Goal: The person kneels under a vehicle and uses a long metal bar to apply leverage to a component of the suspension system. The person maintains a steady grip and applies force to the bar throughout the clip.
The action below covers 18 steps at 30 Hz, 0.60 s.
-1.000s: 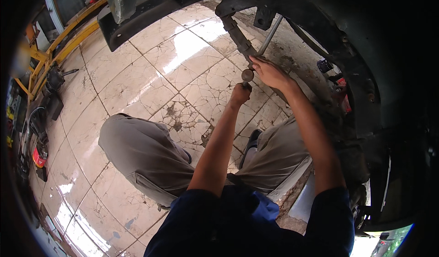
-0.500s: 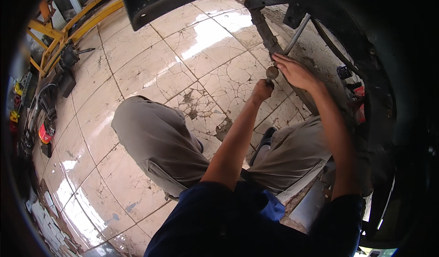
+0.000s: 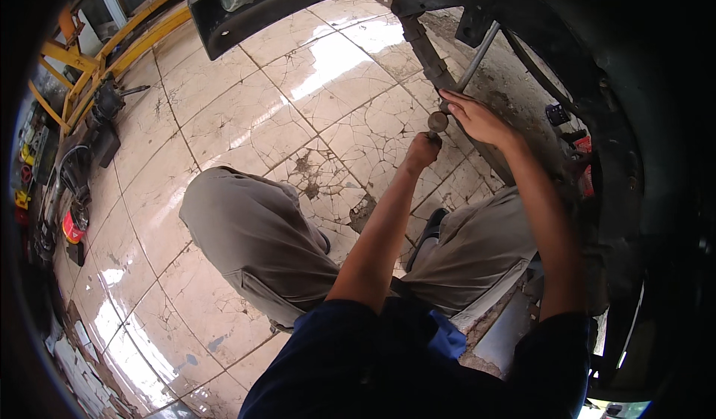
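Closed around a short dark handle, my left hand (image 3: 424, 151) holds a hammer (image 3: 438, 121) upright, its round brownish face turned up. Just right of it, my right hand (image 3: 483, 124) is open, with its fingers stretched out together and laid against a dark metal bar (image 3: 432, 62). The bar slants from the black vehicle frame (image 3: 522, 1) at the top down toward my right knee. The hammer head is close to the bar and to my right fingers; whether it touches the bar I cannot tell. Part of the bar is hidden under my right hand and forearm.
A thin grey rod (image 3: 479, 55) runs beside the bar. The black frame curves along my right side, near red items (image 3: 582, 164). Cracked floor tiles (image 3: 246, 106) spread to the left. Yellow metal stands (image 3: 149, 42) and dark parts (image 3: 107, 106) line the far left.
The view has shifted slightly, so the scene sits a little further left. Both hands keep nearly the same places, with the hammer still in my left hand.
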{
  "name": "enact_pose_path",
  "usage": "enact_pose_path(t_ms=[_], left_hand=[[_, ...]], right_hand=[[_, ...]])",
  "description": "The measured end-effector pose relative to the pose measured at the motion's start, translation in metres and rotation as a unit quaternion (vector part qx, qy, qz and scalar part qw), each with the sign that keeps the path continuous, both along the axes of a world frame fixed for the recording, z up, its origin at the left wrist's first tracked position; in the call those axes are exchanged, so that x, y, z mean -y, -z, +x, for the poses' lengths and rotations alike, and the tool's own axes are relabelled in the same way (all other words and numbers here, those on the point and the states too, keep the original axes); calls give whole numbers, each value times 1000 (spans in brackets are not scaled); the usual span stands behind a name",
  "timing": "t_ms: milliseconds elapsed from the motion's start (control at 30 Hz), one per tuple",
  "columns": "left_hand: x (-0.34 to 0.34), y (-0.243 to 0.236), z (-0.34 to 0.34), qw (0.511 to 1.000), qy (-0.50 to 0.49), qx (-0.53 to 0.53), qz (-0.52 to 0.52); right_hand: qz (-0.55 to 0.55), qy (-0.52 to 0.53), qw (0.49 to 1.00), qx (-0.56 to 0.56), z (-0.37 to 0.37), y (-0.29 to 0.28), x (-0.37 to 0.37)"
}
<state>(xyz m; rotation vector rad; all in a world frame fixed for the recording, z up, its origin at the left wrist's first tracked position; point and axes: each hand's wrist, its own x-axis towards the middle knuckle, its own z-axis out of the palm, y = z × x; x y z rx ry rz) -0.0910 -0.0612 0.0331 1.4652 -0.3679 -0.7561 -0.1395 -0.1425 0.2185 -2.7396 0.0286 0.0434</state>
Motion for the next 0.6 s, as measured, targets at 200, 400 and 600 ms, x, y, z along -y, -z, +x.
enact_pose_path(t_ms=[200,400,600], left_hand=[[-6,-11,-1,999,27,9,18],[-1,-9,-2,1000,19,-4,14],[6,7,-1,1000,13,13,-17]], right_hand=[[-68,-3,997,22,-3,1,-5],[-115,-5,993,32,-1,5,1],[-119,-25,990,70,6,25,11]])
